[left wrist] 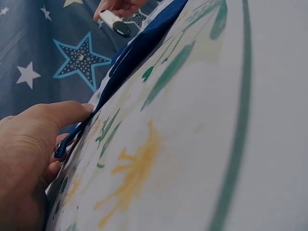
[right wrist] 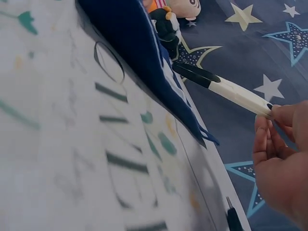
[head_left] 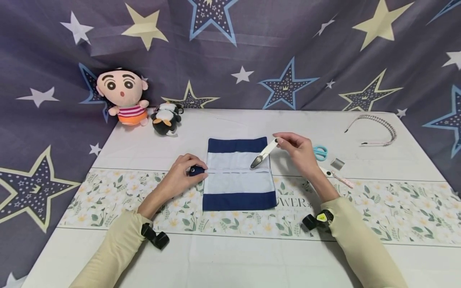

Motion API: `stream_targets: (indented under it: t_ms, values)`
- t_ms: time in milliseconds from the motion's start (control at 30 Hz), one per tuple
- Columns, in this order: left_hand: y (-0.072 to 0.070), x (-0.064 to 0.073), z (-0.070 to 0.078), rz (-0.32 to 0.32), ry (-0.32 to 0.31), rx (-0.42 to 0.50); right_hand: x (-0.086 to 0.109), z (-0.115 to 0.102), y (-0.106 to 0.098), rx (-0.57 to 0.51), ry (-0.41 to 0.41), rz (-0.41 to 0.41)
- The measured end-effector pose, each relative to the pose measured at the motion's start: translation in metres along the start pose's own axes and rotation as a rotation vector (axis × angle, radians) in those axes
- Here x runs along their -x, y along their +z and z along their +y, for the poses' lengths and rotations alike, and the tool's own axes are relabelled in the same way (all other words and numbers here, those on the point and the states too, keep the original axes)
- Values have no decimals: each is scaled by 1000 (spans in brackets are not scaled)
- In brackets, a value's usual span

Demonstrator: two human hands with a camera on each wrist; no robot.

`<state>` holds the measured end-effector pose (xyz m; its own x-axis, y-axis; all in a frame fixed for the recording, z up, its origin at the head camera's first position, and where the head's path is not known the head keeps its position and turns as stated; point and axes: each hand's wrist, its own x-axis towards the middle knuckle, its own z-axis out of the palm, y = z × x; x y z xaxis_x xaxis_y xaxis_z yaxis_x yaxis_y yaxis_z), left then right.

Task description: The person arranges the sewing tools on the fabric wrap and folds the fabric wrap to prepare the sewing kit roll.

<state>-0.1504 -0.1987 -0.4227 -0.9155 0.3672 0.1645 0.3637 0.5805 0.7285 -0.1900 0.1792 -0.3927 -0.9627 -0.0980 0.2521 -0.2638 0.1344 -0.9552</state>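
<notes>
Head view, right hand (head_left: 297,154): you pinched the white tool (head_left: 267,151), its tip over the cloth (head_left: 237,185).
Left hand (head_left: 184,173): you gripped the navy tab (head_left: 196,171) at the cloth's left edge.
Table (head_left: 230,260): cloth and blue scissors (head_left: 319,153) lay on it.

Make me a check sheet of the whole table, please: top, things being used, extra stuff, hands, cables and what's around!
Surface: white table cover with a printed flower band
Job's things: two-tone blue fabric rectangle, spread out; slim white tool with a dark tip, held over it
Clutter: light-blue-handled scissors, small grey square, slim pink-and-white stick and curved ridged headband, right; round-headed plush doll and black-and-white plush penguin, back left
Hands: left hand pinches a dark-blue tab at the fabric's edge; right hand holds the tool
Cables: nothing seen
Surroundings: dark star-printed cloth backdrop
</notes>
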Motion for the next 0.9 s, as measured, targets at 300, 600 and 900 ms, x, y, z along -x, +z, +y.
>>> stream_targets:
  t_ms: [300, 600, 900]
  values:
    - [0, 0, -1, 0, -5, -5, -10, 4, 20, 9, 4, -33]
    - [1, 0, 0, 9, -1, -9, -21, 8, 34, -23, 13, -90]
    - [2, 0, -3, 18, 15, -5, -27, 6, 42, 36, 43, -143]
